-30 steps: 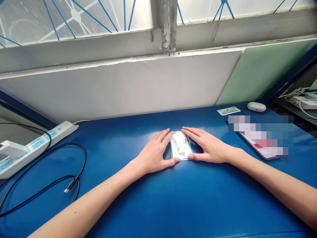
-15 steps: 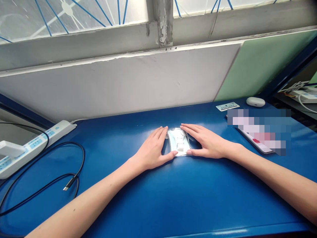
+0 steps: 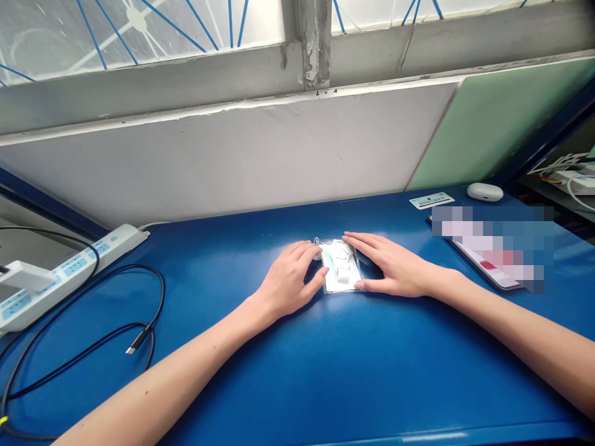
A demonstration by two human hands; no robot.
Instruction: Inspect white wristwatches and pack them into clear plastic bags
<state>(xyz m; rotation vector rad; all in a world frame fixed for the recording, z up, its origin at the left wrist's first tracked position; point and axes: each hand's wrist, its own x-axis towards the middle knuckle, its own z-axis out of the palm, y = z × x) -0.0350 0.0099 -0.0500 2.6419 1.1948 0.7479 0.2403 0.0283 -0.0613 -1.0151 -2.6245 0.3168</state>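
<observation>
A clear plastic badge holder with white and pale blue contents lies flat on the blue table, between my two hands. A small ball chain shows at its upper left corner. My left hand is at the holder's left edge, fingers bent and thumb spread away from them. On the other side, my right hand has its fingers stretched out near the top right corner and its thumb at the lower right corner. Both hands are open, with their fingertips at or touching the holder's edges.
A white power strip and a looped black cable lie on the left of the blue table. At the right are a phone, partly blurred out, a card and a white earbud case. A pale panel stands behind.
My left thumb has drawn up and off the holder's lower edge, and the left fingers have bent more. The ball chain now shows. My right hand looks almost the same; the view has shifted slightly.
</observation>
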